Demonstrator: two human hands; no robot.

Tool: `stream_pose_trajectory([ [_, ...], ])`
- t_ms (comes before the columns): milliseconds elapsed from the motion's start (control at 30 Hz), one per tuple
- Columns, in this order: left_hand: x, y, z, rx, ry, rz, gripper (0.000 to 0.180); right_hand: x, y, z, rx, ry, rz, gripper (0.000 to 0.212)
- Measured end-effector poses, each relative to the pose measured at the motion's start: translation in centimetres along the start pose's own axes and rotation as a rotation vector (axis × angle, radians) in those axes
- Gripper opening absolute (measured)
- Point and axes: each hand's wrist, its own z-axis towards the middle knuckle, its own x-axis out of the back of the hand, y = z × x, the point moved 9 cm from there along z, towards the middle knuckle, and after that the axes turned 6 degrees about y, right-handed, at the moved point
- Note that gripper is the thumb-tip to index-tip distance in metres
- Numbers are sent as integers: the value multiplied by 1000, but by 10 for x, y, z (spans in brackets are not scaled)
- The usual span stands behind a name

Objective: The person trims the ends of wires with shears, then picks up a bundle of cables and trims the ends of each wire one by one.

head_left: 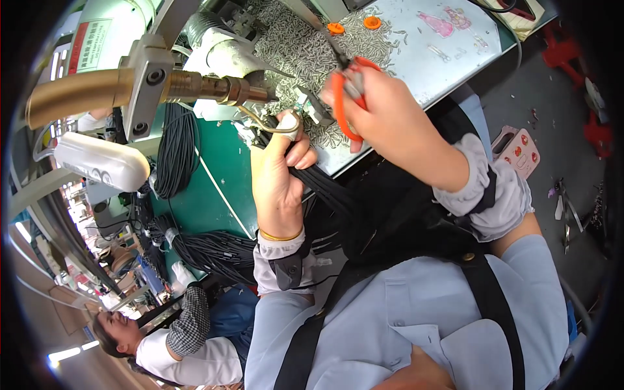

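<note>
My left hand (279, 169) is closed around a bundle of black cables (325, 185), whose ends stick up near its fingertips. A white wrap (288, 125) covers the thumb, and a thin bent brass tube (260, 121) passes right by it. Slightly blurred, my right hand (380, 97) grips a pair of scissors (340, 107) by their orange loop handles, the dark blades pointing up and away over the worktop. The cables hang from my left hand down toward my lap. Between the hands lies a small white and green part (312, 107), partly hidden.
Many small metal pins (296, 52) cover the pale worktop (468, 55), with two orange pieces (372, 23) among them. A brass pipe fitting (195, 88) and a white lamp-like housing (101, 161) jut in from the left. Cable coils (175, 149) rest on a green mat (211, 188). A co-worker (188, 351) sits lower left.
</note>
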Motion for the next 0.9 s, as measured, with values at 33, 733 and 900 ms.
stream_pose_trajectory([
  [33,-2,-1,1,18,3,30,11,-6,4,8,-37,-55,-20,17],
  [733,4,2,8,45,8,92,22,-25,15,24,-66,-172,-114,13],
  [900,-2,5,2,27,3,183,16,-24,12,19,-103,-183,-70,15],
])
